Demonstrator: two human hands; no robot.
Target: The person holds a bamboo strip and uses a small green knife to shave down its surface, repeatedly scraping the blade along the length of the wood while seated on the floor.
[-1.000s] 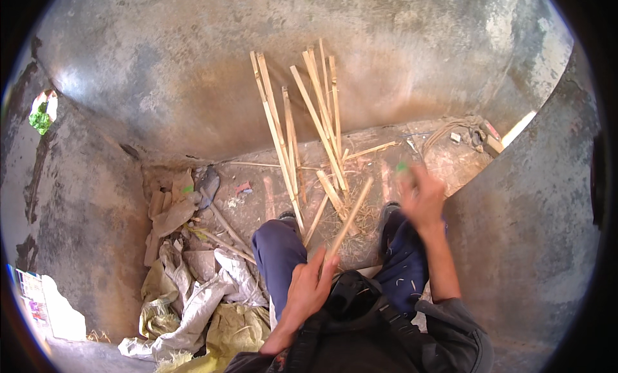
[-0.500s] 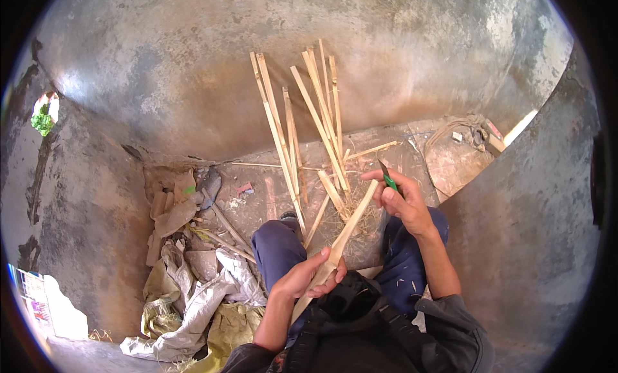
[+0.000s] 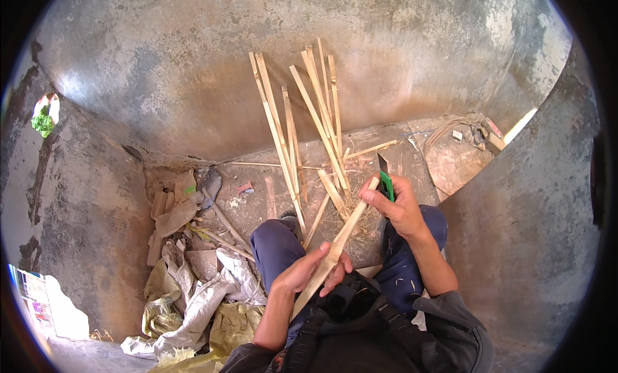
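Note:
A split bamboo strip [image 3: 348,230] slants across my lap, its far end up by my right hand. My left hand [image 3: 301,271] is closed around its lower middle, near a node, with the thumb lying along the top. My right hand [image 3: 402,210] grips a green-handled utility knife [image 3: 386,185], the dark blade pointing up and away from me. The thumb and a finger of that same hand are at the strip's far tip and seem to touch it. The blade stands apart from the bamboo.
Several bamboo strips [image 3: 275,128] lean against the concrete wall [image 3: 193,64] ahead. Thin shavings [image 3: 368,228] litter the floor between my knees. Crumpled sacks [image 3: 193,302] and broken tiles [image 3: 177,218] lie to the left. Coiled wire [image 3: 444,131] rests at the far right.
My right hand has turned and come to the strip's far end, so more of the green knife shows. The fingers of my left hand have loosened slightly around the bamboo strip.

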